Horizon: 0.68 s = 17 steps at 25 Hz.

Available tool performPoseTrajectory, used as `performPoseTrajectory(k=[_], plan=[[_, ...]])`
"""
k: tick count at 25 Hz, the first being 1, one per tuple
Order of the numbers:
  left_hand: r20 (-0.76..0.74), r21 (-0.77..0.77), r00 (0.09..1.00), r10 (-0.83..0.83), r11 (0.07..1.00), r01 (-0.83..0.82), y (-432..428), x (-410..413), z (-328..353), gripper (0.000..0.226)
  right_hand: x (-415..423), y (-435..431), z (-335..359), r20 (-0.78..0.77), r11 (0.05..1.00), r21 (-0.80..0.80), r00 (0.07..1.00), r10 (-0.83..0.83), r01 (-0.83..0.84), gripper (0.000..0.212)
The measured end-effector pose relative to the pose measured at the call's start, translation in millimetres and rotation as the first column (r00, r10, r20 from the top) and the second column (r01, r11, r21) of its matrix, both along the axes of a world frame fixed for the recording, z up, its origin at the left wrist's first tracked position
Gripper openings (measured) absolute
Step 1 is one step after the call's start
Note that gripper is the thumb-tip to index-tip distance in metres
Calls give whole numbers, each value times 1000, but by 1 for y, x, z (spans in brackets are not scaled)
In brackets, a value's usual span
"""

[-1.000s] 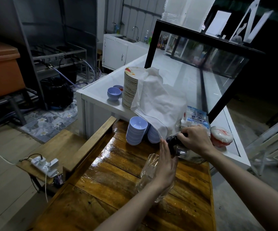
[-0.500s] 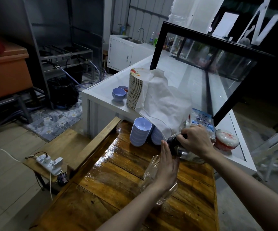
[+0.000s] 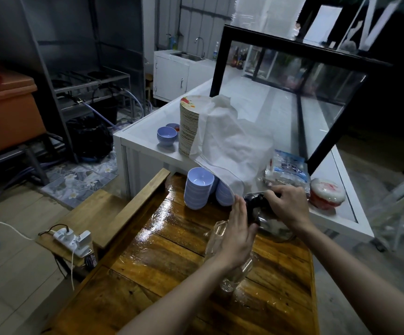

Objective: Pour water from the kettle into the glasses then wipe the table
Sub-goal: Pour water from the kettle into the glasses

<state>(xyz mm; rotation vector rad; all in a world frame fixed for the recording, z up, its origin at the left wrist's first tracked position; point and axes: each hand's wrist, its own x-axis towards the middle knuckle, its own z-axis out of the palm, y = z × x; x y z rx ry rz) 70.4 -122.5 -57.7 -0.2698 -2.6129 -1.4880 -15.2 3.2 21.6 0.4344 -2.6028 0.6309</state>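
Note:
A clear glass point(image 3: 234, 280) stands on the wet, glossy wooden table point(image 3: 167, 257). My left hand point(image 3: 238, 235) lies against its side with the fingers straight up and the thumb round the far side, covering most of it. Just behind stands the kettle point(image 3: 272, 226), with a clear body and a black top. My right hand point(image 3: 289, 206) grips that black top from the right. The kettle's spout end is close to my left fingertips. No water stream is visible.
Two stacks of pale blue bowls point(image 3: 197, 189) stand at the table's far edge. A white cloth point(image 3: 230, 146) drapes over a tall plate stack point(image 3: 187, 126) on the white counter point(image 3: 145, 139). A plastic packet point(image 3: 288, 170) and a red-white tub point(image 3: 326, 194) lie behind the kettle. A power strip point(image 3: 75, 240) sits on the left bench.
The view has drifted slightly. Both hands stay in nearly the same place on the glass and the kettle.

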Motion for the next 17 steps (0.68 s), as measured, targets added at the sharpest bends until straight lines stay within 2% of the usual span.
performPoseTrajectory(k=[3,5,8,11,17], plan=[[-32,-85,999,-43,996,40,15,-8,-3,69,7,25,-12,85,980,-158,990,-108,121,43],[-51,-161,996,-77,985,68,30,-12,-4,67,13,44,-21,193,915,-302,957,-216,267,40],[-73,-286,983,-166,948,139,54,-21,0,65,26,76,-35,340,761,-470,887,-312,448,39],[-71,-416,956,-284,880,230,80,-32,3,63,39,109,-58,436,601,-568,825,-358,561,43],[123,-618,878,-462,657,433,131,-45,-26,63,55,161,-122,616,326,-630,709,-344,705,34]])
